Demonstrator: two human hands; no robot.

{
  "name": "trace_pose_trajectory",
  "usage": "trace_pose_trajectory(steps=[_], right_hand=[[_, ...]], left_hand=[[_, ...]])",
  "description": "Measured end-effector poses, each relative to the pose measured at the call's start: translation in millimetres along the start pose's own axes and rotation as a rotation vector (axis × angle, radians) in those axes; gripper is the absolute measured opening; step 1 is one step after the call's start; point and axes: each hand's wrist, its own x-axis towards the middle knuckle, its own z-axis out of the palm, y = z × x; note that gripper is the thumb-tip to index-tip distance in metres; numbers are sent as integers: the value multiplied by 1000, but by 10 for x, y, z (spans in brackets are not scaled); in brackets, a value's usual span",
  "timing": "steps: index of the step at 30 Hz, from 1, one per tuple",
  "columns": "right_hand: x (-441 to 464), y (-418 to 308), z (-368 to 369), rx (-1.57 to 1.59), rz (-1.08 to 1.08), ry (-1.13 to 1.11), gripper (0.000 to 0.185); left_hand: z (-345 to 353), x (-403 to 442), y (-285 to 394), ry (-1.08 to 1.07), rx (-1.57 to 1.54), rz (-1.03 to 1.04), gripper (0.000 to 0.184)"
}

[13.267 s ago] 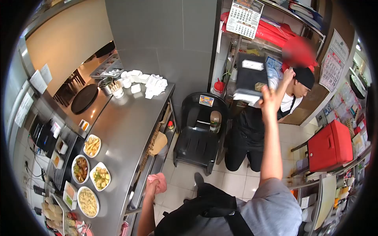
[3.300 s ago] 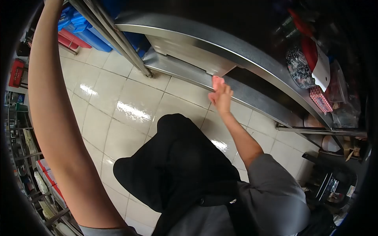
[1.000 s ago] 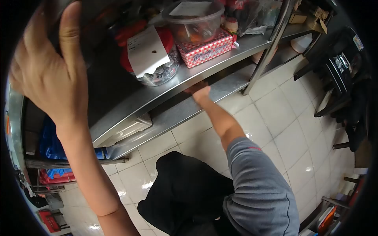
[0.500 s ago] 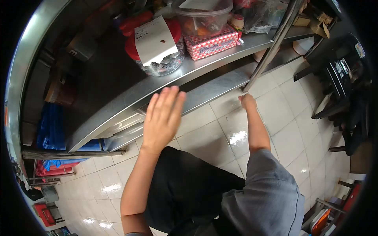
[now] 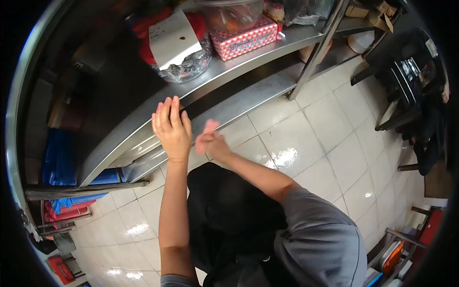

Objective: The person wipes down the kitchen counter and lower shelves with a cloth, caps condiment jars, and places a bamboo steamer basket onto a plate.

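Observation:
My left hand (image 5: 173, 134) is open, its fingers stretched out over the front edge of the steel shelf (image 5: 138, 112). Whether the fingertips touch the metal, I cannot tell. To the right of it, my right hand (image 5: 218, 146) is closed around a pink cloth (image 5: 209, 127), which sticks out above and to the left of the fingers and is smeared by motion. Up on the shelf stands a red-lidded clear tub (image 5: 191, 71) with a torn white paper (image 5: 174, 40) on top. A red-and-white checkered box (image 5: 246, 40) is beside it.
A clear plastic container (image 5: 232, 14) rests on the checkered box. Below runs a lower steel shelf (image 5: 258, 93), and a metal post (image 5: 315, 57) stands at its right. Stacked black chairs (image 5: 406, 95) are on the tiled floor (image 5: 315, 143) at right. Blue plastic (image 5: 60, 158) hangs at left.
My right hand has swung left from beside the post to near my left hand, and the pink cloth now shows in it. My left hand has shifted left and slightly down. The view has tilted slightly.

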Motion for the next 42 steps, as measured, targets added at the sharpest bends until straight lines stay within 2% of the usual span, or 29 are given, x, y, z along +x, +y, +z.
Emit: trace_pose_trajectory(steps=[1,2,5,7,8,9,10,11,12,13,14,15,17,18,19,20,22,23,25,26,30,31,34,36,38,39,40,42], right_hand=[[-116,-72,323,-353,-142,-11,26],[41,-342,189,-539,-222,-71,24],[682,-167,-82,-447,-69,-136,22],[1000,1004,-325,-167,-84,-201,12],[1045,1305,-733,-757,-323,-25,11],[1182,1350,-1190,-1171,-58,80,21],[1317,1341,-1737,-1288,284,-83,23],[1363,1556,-2173,-1182,358,33,25],[1349,1325,-2549,-822,677,125,33],[1424,2118,-2637,-1193,551,184,44],[1492,2097,-2726,-1182,663,7,54],[1526,1910,-2655,-1191,661,2,54],[1610,1208,-2058,-1615,911,-8,54],[1579,832,-1767,-1612,866,-280,59],[1510,330,-1528,-1444,676,-727,57],[1314,283,-1073,-1535,482,-438,49],[1007,1246,-352,-1135,86,-234,42],[1074,1121,-533,-1144,78,-223,42],[1213,880,-1256,-1294,333,-320,44],[1263,1432,-1508,-983,444,-69,44],[1153,1735,-2277,-1156,941,161,41],[960,1646,-2288,-1130,938,139,42],[275,1448,-1953,-906,731,-170,47],[-233,1249,-1613,-560,609,-404,50],[-635,970,-1455,-119,636,-420,53],[-805,799,-1458,144,653,-316,55],[-789,636,-1579,138,643,-321,55],[-561,112,-1948,165,448,-359,55]], left_hand=[[57,4,-62,59,35,40,55],[97,15,-76,119,48,37,50],[255,6,-124,230,62,65,46],[331,-1,-154,263,44,83,43],[341,-8,-190,275,81,101,43],[346,-31,-210,285,126,107,43],[377,-9,-208,320,124,89,34],[412,-15,-220,310,127,88,34],[441,-10,-242,340,133,104,34],[463,-21,-253,367,135,114,33],[470,-38,-272,356,154,140,39],[488,-52,-259,353,152,130,39],[510,-45,-261,375,141,138,37],[507,-48,-268,378,141,135,37],[509,-49,-261,370,140,128,37],[500,-53,-253,362,138,123,37],[470,-50,-260,347,138,116,38],[431,-54,-248,311,128,110,38],[348,-38,-205,318,111,94,36],[314,-25,-192,281,81,80,36],[254,23,-122,244,-11,15,35],[230,27,-109,224,-28,6,37],[165,26,-65,205,-79,-29,37],[104,69,-71,162,-124,-55,38],[24,92,-20,141,-152,-81,39],[-14,91,-6,151,-140,-91,39],[-38,100,17,132,-161,-102,37],[-150,148,52,108,-182,-96,37]])
